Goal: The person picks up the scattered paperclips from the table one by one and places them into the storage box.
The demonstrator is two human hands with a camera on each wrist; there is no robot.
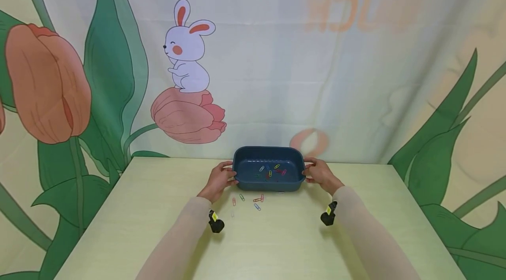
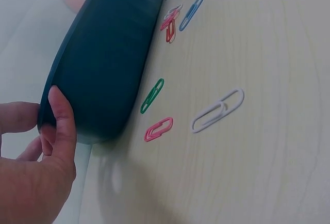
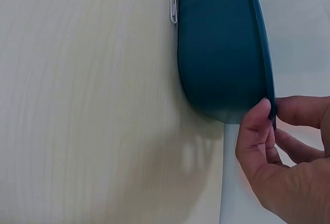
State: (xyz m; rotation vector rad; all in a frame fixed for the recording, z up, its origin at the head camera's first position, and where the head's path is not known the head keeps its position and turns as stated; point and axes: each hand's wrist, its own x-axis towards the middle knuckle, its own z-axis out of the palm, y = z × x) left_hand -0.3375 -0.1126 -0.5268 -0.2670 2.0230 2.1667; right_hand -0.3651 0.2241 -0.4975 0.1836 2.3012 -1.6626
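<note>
A dark blue rectangular basin (image 1: 245, 185) stands at the far edge of the table, with several coloured paper clips (image 1: 270, 174) inside. My left hand (image 1: 218, 180) grips its left end, thumb on the near side of the rim and fingers around the outside, as the left wrist view shows. At the opposite end my right hand (image 1: 319, 174) pinches the rim between thumb and fingers. In front of the basin lie loose clips: a green clip (image 2: 152, 95), a pink clip (image 2: 158, 129), a white clip (image 2: 218, 111) and a blue clip (image 2: 192, 13).
The pale wooden table (image 1: 276, 245) reaches back to a printed curtain (image 1: 261, 73) with a rabbit and tulips, right behind the basin. Another white clip (image 3: 173, 10) lies against the basin's near side. Each wrist wears a small black camera (image 1: 215, 222).
</note>
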